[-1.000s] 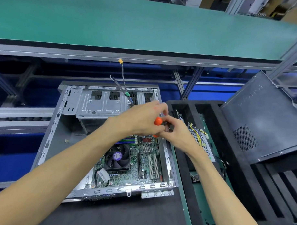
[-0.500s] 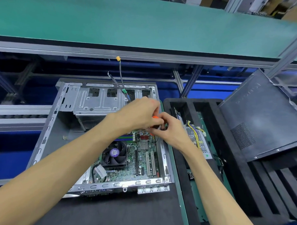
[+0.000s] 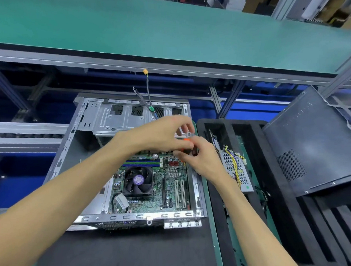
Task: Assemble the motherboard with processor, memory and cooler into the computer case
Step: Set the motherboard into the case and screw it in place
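Worktop (image 3: 126, 250): dark, matte mat under the case; a green strip runs along its right edge.
Computer case (image 3: 87, 117): open steel box lying flat, bare stamped sheet metal with punched vents in the drive cage at the far end.
Side panel (image 3: 309, 141): grey, finely textured, a perforated patch; leans to my right over the black foam tray (image 3: 214, 194).
Motherboard (image 3: 160, 192): green, densely populated, already seated inside the case, memory sticks in place along its far edge.
Cooler (image 3: 138, 180): black finned block with a round fan, purple hub label, sitting on the board's left half.
Left hand (image 3: 162, 135): a second ago its fingers were shut over the tool; now they are lifted and spread, holding nothing I can see.
Right hand (image 3: 199, 155): pinches narrowly on the orange-handled screwdriver (image 3: 185, 140) above the board's far right corner.
Meaning: I judge I am regripping mid-turn, fastening a board screw there; the screw itself is hidden.
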A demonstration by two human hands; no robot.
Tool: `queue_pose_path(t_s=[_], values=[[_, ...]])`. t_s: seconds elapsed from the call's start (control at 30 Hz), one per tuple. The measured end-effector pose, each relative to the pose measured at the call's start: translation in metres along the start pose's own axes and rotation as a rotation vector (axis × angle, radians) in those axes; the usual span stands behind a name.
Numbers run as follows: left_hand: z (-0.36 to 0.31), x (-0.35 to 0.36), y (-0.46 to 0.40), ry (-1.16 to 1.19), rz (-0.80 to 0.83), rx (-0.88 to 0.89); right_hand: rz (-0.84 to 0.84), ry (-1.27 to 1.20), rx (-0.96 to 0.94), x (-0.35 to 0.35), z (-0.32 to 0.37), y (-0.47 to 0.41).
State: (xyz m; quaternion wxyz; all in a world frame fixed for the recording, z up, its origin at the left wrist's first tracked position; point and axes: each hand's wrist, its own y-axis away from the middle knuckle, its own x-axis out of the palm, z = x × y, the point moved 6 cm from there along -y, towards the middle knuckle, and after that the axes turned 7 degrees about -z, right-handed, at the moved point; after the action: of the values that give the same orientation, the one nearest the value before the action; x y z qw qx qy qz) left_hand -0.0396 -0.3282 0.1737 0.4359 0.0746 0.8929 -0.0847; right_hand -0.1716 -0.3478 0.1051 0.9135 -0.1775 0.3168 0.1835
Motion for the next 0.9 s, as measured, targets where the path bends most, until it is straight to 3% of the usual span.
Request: queue_pose_path(t_s=[0.1,0.23,0.37,0.5,0.6,0.77,0.9], values=[[0.021,-0.029,0.015,0.046,-0.215,-0.126,-0.107,-0.115,0.050,-0.006,0.002,-0.003],[0.056,-0.055,0.046,0.039,-0.375,-0.270,-0.237,-0.416,0.116,-0.015,0.027,-0.017],[0.093,-0.069,0.088,-0.105,-0.518,-0.486,-0.239,-0.433,0.089,-0.016,0.060,-0.041],[0.120,-0.080,0.136,-0.415,-0.642,-0.665,-0.054,-0.108,0.071,0.007,0.072,-0.073],[0.132,-0.079,0.162,-0.509,-0.681,-0.745,0.092,0.169,-0.019,0.027,0.082,-0.088],[0.159,-0.059,0.194,-0.439,-0.484,-1.001,0.316,0.463,-0.148,0.067,0.093,-0.088],[0.164,-0.047,0.205,-0.466,-0.453,-0.989,0.331,0.664,-0.221,0.089,0.091,-0.084]])
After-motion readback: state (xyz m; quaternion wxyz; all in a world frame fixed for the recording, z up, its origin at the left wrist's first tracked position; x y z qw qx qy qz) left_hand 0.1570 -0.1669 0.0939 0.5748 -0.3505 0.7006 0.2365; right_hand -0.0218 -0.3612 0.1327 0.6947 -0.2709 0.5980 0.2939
